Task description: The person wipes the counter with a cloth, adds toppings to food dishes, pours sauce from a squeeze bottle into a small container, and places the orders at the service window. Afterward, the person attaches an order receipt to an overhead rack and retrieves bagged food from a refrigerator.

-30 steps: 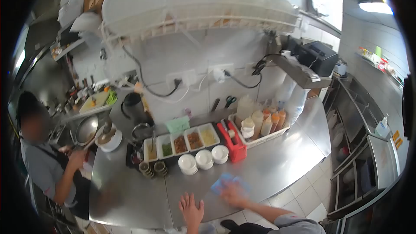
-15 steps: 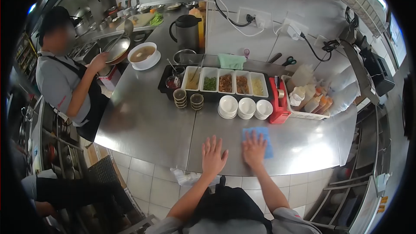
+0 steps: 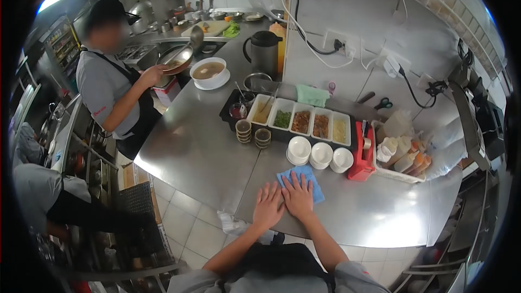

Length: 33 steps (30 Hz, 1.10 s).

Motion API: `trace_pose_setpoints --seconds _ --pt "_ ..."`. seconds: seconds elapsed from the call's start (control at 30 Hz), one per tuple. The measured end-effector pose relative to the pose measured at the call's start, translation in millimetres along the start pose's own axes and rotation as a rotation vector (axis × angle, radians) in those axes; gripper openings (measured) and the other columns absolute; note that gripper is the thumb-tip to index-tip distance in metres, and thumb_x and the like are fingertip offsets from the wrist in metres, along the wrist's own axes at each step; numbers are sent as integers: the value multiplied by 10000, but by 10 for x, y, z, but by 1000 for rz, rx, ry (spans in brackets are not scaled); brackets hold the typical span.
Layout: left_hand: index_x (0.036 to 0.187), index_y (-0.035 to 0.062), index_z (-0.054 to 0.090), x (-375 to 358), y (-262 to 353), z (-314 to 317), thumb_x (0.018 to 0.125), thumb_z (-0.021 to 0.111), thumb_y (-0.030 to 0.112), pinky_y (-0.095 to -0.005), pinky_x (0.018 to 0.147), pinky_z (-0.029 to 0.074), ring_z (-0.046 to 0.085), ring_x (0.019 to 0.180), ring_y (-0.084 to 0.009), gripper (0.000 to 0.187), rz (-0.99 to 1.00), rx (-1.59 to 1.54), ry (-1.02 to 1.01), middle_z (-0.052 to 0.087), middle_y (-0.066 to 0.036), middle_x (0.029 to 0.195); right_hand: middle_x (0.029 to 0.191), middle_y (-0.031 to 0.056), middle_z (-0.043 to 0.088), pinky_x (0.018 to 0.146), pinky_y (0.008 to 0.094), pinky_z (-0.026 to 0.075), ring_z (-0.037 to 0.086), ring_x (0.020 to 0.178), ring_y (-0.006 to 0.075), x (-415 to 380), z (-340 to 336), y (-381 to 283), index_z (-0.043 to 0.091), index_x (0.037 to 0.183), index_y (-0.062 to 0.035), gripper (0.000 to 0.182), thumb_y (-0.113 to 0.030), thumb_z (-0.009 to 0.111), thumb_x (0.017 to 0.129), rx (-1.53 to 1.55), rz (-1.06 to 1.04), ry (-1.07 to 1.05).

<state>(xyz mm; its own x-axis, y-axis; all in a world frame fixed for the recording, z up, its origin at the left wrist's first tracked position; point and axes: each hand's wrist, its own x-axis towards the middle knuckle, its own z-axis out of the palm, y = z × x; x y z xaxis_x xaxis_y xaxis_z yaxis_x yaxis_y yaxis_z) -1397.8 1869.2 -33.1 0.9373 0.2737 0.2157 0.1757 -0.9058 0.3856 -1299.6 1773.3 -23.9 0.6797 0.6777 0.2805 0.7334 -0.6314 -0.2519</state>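
A blue cloth [image 3: 307, 178] lies flat on the steel counter [image 3: 206, 152] near its front edge. My right hand [image 3: 298, 196] presses down on the cloth with fingers spread. My left hand [image 3: 268, 205] rests flat on the bare counter right beside it, fingers apart, its thumb side touching my right hand. Neither hand grips anything.
Behind the cloth stand three stacks of white bowls [image 3: 320, 154], a row of condiment trays [image 3: 301, 122], small cups [image 3: 253, 133], a red holder [image 3: 362, 157] and a basket of sauce bottles [image 3: 404, 157]. At left a co-worker [image 3: 111, 84] holds a pan by a soup bowl [image 3: 210, 71]. A black kettle [image 3: 264, 51] stands behind.
My right hand has slid the blue cloth leftward on the counter, ending beside my left hand. The view shifted; the co-worker still holds the pan by the soup bowl.
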Motion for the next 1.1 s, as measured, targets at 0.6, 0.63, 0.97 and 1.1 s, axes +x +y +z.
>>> trace_pose_setpoints --seconds 0.6,0.63,0.97,1.1 --pt "1319 67 363 -39 -61 -25 899 437 344 -448 1062 192 263 1297 -335 509 40 -211 77 308 -145 1396 1388 96 345 1027 560 174 289 1265 372 -428 -243 174 478 1274 -191 421 -331 433 880 -61 178 -20" --pt "1321 68 360 -42 -60 -45 904 431 342 -446 1062 193 261 1298 -337 504 38 -281 94 306 -147 1396 1388 97 344 1028 560 173 288 1265 373 -446 -238 153 475 1276 -189 421 -330 432 881 -77 185 -13" --pt "1317 74 365 -53 -69 -78 912 424 329 -438 1046 231 277 1287 -344 482 63 -324 83 344 -158 1370 1390 104 341 1034 558 158 278 1273 375 -820 -369 42 467 1281 -186 436 -342 439 876 -52 196 -60" --pt "1312 73 372 -70 -72 -68 913 425 325 -447 1041 242 289 1277 -352 475 56 -344 89 369 -164 1352 1384 101 352 1045 543 147 287 1272 364 -994 -476 165 481 1270 -187 428 -338 447 871 -44 292 -58"
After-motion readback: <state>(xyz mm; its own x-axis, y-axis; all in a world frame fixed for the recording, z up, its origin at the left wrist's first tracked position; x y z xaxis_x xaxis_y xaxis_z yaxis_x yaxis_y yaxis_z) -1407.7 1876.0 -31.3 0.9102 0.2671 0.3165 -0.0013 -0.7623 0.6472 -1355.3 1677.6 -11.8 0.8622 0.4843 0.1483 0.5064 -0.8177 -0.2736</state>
